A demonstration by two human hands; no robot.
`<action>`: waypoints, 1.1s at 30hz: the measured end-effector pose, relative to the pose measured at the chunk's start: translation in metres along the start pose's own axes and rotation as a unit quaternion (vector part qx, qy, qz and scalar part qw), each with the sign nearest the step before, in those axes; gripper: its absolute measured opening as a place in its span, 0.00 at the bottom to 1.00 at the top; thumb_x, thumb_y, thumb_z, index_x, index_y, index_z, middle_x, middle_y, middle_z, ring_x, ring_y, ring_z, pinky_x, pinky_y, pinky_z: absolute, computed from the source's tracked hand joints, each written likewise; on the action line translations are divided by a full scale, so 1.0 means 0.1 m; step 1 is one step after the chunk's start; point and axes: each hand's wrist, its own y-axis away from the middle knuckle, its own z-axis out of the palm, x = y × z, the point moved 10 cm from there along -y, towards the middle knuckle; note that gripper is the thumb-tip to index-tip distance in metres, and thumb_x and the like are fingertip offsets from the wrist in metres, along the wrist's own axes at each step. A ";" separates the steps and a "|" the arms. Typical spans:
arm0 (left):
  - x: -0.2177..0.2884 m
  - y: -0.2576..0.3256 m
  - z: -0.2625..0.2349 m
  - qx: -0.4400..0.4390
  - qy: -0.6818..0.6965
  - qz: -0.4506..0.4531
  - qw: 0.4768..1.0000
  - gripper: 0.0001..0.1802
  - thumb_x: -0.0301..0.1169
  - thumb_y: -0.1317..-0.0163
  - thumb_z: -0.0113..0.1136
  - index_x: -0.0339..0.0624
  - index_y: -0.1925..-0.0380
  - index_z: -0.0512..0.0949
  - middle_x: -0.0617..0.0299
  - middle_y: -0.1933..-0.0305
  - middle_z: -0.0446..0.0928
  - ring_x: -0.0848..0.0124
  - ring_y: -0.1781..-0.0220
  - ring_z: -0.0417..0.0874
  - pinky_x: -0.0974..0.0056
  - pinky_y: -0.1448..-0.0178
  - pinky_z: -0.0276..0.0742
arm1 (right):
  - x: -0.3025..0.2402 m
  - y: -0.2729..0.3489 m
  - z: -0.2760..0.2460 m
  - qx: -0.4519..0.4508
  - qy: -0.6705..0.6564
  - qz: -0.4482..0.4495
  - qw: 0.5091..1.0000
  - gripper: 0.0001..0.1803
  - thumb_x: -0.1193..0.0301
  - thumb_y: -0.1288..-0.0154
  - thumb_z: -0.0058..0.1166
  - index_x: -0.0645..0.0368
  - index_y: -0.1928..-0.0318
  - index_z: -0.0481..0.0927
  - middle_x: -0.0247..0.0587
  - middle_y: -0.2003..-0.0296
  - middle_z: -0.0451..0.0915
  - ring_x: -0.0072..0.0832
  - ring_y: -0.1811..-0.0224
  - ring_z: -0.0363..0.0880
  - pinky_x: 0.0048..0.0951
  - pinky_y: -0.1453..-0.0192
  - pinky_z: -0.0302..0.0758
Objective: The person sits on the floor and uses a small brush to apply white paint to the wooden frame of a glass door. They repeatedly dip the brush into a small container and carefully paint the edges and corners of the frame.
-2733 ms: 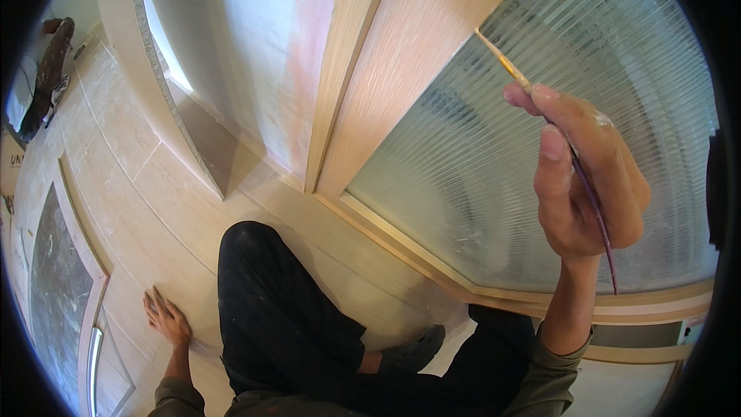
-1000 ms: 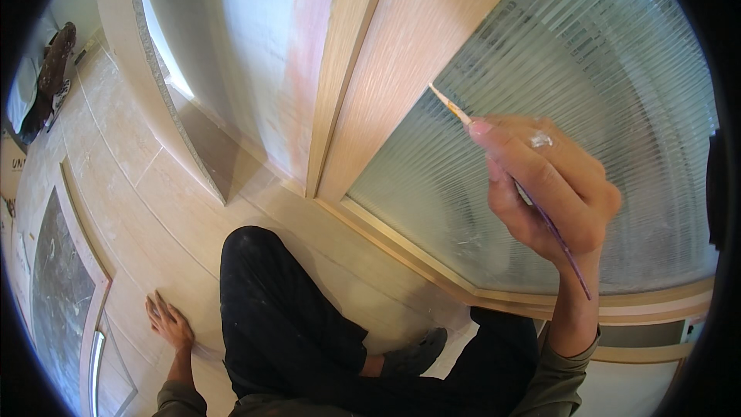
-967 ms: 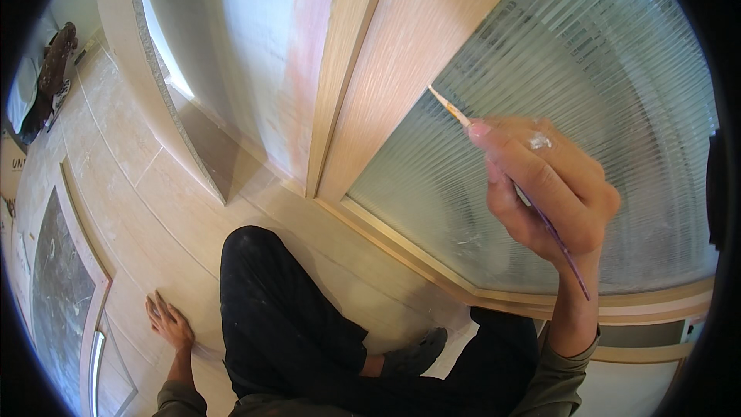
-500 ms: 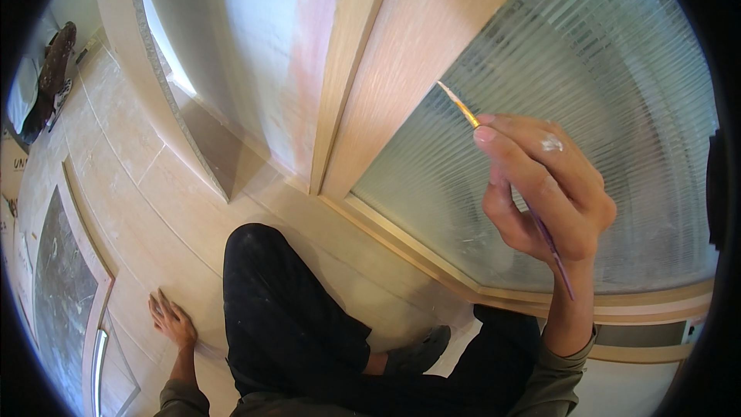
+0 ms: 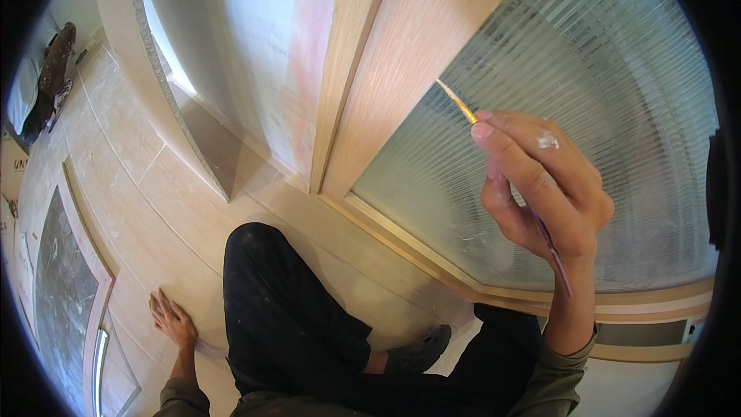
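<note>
My right hand (image 5: 544, 181) pinches a thin paintbrush (image 5: 455, 100) with a purple handle and a golden ferrule. Its pale, fine tip lies at the seam where the wooden door frame (image 5: 413, 69) meets the ribbed glass panel (image 5: 617, 93); whether it touches cannot be made out. A white smear marks the back of that hand. Well to the left, my left hand (image 5: 174, 319) rests flat on the tiled floor (image 5: 147, 239), fingers stretched out, holding nothing.
My bent knee (image 5: 258, 251) in dark trousers stands between the hands. At the left, a wood-framed dark panel (image 5: 62, 262) lies on the floor. A curved board edge (image 5: 174, 100) rises from the floor beyond. Dark, paint-spotted items (image 5: 58, 62) lie at the far left.
My right hand and the brush have shifted very slightly up and to the left along the glass edge. My left hand stays put on the floor.
</note>
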 end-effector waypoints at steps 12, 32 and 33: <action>-0.04 0.00 0.01 0.011 0.008 0.006 1.000 0.27 0.41 0.25 0.43 0.59 0.26 0.62 0.55 0.21 0.55 0.56 0.20 0.53 0.44 0.23 0.47 | -0.03 -0.04 -0.03 0.025 0.006 -0.025 0.999 0.20 0.89 0.62 0.59 0.73 0.61 0.83 0.51 0.68 0.82 0.37 0.67 0.85 0.30 0.65 0.83; 0.04 0.01 -0.05 -0.007 0.013 -0.009 1.000 0.27 0.39 0.26 0.43 0.58 0.27 0.64 0.55 0.22 0.55 0.55 0.20 0.52 0.43 0.23 0.46 | 0.07 -0.05 -0.23 0.081 0.035 0.025 0.996 0.17 0.88 0.43 0.56 0.69 0.52 0.83 0.53 0.62 0.86 0.37 0.60 0.87 0.29 0.56 0.84; 0.03 0.01 -0.04 -0.005 0.012 -0.007 1.000 0.27 0.39 0.26 0.43 0.58 0.27 0.63 0.55 0.21 0.55 0.56 0.20 0.52 0.43 0.23 0.46 | 0.07 -0.05 -0.23 0.084 0.036 0.022 0.996 0.17 0.88 0.43 0.56 0.69 0.51 0.83 0.53 0.62 0.86 0.38 0.60 0.88 0.29 0.56 0.84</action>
